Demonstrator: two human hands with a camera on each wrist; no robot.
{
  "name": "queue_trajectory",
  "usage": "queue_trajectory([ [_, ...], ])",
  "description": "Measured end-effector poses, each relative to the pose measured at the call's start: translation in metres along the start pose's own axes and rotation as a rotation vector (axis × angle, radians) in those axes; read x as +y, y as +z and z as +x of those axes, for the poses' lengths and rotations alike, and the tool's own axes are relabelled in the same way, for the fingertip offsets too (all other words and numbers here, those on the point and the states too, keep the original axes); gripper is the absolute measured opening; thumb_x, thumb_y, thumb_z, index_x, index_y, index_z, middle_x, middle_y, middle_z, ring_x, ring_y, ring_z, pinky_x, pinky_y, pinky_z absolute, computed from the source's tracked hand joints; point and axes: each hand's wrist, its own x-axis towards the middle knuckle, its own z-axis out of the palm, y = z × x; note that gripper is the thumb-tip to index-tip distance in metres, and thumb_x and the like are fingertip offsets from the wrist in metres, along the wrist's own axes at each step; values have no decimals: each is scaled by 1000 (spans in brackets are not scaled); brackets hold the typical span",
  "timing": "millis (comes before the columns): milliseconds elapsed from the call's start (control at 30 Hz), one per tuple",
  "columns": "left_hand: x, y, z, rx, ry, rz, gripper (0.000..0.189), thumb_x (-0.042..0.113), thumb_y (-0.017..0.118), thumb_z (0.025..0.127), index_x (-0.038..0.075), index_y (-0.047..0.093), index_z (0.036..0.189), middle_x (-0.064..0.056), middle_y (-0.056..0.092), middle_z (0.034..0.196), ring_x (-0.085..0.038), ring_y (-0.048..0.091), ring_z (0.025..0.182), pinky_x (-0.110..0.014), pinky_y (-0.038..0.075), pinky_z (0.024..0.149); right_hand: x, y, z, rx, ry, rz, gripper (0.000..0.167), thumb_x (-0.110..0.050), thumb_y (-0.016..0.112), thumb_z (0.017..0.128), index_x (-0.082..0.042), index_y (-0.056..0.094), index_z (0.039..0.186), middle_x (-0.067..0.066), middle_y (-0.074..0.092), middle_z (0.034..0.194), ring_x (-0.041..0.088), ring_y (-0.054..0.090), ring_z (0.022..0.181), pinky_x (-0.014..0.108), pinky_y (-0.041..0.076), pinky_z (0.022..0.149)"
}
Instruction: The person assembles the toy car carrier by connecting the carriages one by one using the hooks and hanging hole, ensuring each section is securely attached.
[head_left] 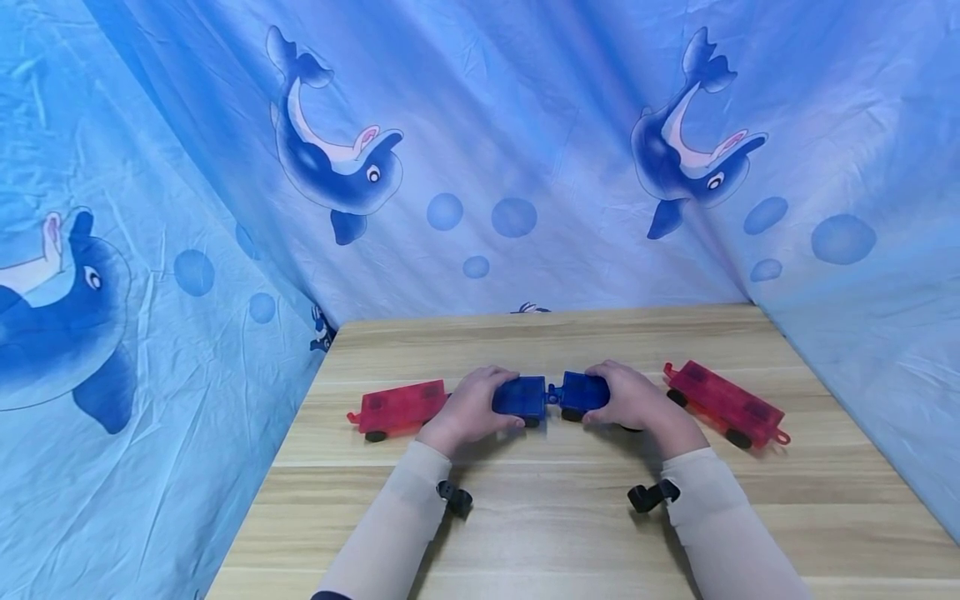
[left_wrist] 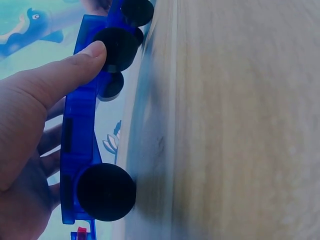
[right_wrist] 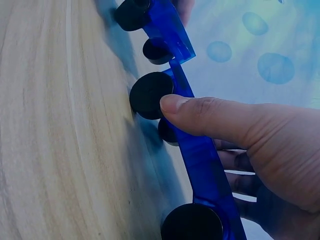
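My left hand (head_left: 471,407) grips a blue toy train car (head_left: 529,395) with black wheels, thumb on its near side. My right hand (head_left: 634,398) holds a second blue train car (head_left: 581,392) the same way, its thumb against a wheel (right_wrist: 151,95). The two cars stand end to end, and their blue coupling parts (head_left: 553,394) meet in the gap; whether they are hooked cannot be told. A red train car (head_left: 401,407) sits just left of my left hand. In the left wrist view, a small red piece (left_wrist: 81,233) shows at the blue car's rear end.
Another red train car (head_left: 723,403) lies at a slant to the right of my right hand, a loop at its near end. All stand on a wood-grain table (head_left: 540,533). Blue dolphin-print cloth (head_left: 480,125) hangs behind and at both sides.
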Motion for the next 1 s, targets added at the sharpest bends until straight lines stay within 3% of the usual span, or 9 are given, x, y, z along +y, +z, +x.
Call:
queue_trajectory([
  [1000,-1,3,2,26,2,25,86,57,85,83,19,54,154,-2,59,143,-27,54,133,-50,46,111,-2,-1,-3,-36,-15,24,86,-40,96,74,-9,58,145,11,60,136,35,61,119,57,53,99],
])
